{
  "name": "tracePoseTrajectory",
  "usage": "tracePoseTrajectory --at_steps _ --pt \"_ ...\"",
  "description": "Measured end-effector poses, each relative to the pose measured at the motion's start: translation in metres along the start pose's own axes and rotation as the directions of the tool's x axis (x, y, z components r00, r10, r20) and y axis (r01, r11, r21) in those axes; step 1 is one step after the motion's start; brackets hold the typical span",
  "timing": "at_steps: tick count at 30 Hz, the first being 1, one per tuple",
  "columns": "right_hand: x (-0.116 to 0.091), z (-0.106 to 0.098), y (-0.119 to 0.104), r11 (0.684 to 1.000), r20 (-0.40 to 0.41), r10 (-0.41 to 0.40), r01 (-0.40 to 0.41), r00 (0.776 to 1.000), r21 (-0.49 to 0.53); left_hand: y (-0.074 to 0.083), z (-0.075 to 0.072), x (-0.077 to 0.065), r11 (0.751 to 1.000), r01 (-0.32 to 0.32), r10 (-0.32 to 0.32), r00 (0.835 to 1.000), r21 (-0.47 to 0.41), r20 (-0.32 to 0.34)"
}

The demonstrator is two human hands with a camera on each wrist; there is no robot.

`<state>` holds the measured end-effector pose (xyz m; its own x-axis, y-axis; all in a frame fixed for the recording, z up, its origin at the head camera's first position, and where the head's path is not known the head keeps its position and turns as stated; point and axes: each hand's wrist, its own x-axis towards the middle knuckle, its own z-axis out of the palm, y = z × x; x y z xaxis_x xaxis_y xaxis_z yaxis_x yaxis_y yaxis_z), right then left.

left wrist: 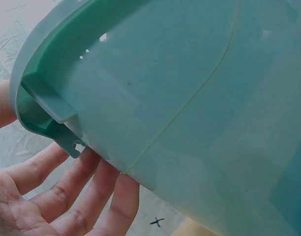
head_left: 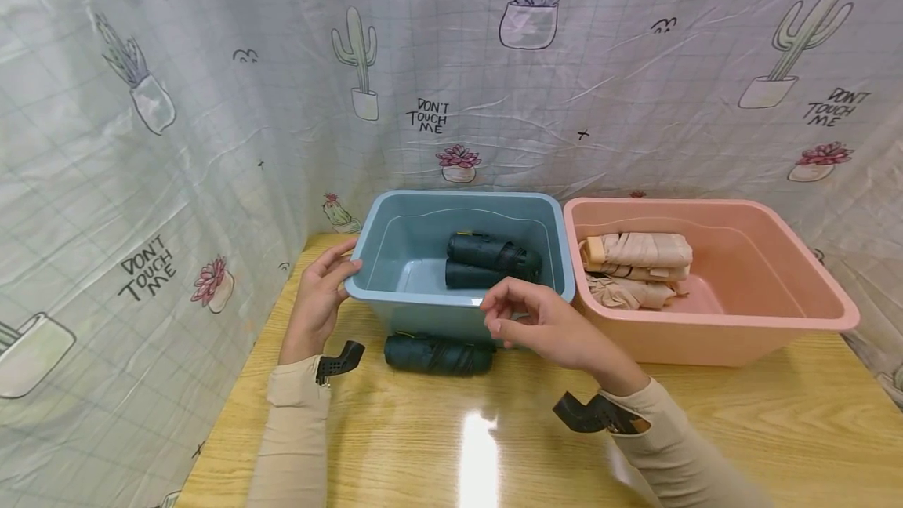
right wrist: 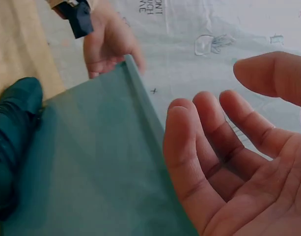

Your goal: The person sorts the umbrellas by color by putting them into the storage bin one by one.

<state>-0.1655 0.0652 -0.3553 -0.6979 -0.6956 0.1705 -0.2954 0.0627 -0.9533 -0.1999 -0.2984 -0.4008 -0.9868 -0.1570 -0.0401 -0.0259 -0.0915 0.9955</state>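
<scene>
My left hand [head_left: 324,288] holds the left end of a blue plastic bin [head_left: 451,300], thumb at the rim and fingers against the outer wall; the left wrist view shows the fingertips [left wrist: 123,189] touching that wall. My right hand [head_left: 543,324] is in front of the bin's front rim with its fingers loosely bent and nothing between them, as the right wrist view confirms. Inside the blue bin lie dark folded umbrellas [head_left: 490,253], toward its right side. Another dark folded umbrella [head_left: 439,356] lies on the table along the bin's front.
A pink bin [head_left: 712,324] stands to the right, side by side with the blue one, and has beige folded umbrellas [head_left: 645,251] at its left end. Both are on a wooden table [head_left: 395,437]. Behind and at the left hangs a printed curtain [head_left: 282,100].
</scene>
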Motion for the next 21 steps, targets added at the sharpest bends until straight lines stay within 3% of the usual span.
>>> tracePoseTrajectory --at_steps 8,21 --pt "-0.01 0.013 0.024 1.0 0.034 0.017 -0.017 0.999 -0.018 -0.002 0.0 0.002 1.0 -0.003 0.003 1.0 -0.001 0.002" --pt "-0.018 0.029 0.069 0.967 -0.017 0.057 -0.06 0.998 -0.247 -0.005 0.001 0.003 1.0 -0.01 0.01 1.0 0.006 -0.003"
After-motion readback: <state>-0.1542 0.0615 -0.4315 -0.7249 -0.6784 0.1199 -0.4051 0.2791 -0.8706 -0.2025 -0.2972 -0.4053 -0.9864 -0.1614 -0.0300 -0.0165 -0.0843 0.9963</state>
